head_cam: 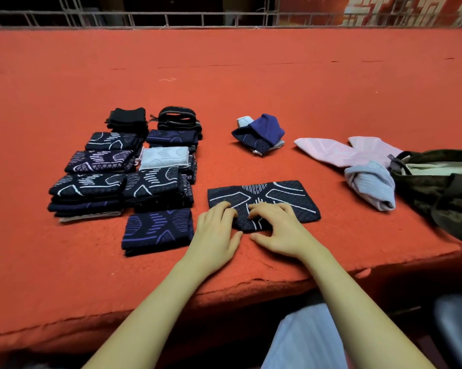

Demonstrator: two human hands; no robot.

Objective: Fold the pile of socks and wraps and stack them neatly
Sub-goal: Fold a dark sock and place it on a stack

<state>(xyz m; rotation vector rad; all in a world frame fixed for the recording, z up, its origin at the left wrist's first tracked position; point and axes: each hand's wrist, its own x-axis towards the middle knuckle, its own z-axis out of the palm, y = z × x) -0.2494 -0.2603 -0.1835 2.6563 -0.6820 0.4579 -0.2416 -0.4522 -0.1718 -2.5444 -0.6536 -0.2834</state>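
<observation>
1. At the left of the frame, folded socks (123, 169) sit in neat stacks on the orange-red table (224, 75), mostly dark navy with white or lilac line patterns, with one pale grey folded piece (164, 157) on top of a middle stack.
2. At the far end of those stacks lie a plain black folded piece (127, 119) and, just beside it to the right, a coiled black wrap (178, 121).
3. Nearest you in that group, a single folded navy sock with purple lines (156, 230) lies alone, just left of your left hand.
4. Your left hand (215, 233) rests on the left end of the navy sock with white lines (264, 203) at lower centre, fingers bent, their tips pressing into the fabric; the thumb lies on the table.
5. Your right hand (277, 227) presses on the same sock just beside the left one, fingers curled onto the near edge, thumb spread out on the table. The sock lies flat, its right half uncovered.
6. Beyond it, at centre right, a bundle of blue, navy and grey socks (260, 134) lies unfolded.
7. Further right, a pink pair (349, 151) lies spread out, touching a crumpled pale lilac sock (371, 187).
8. At the right edge, a dark olive bag (442, 187) lies open beside them.
</observation>
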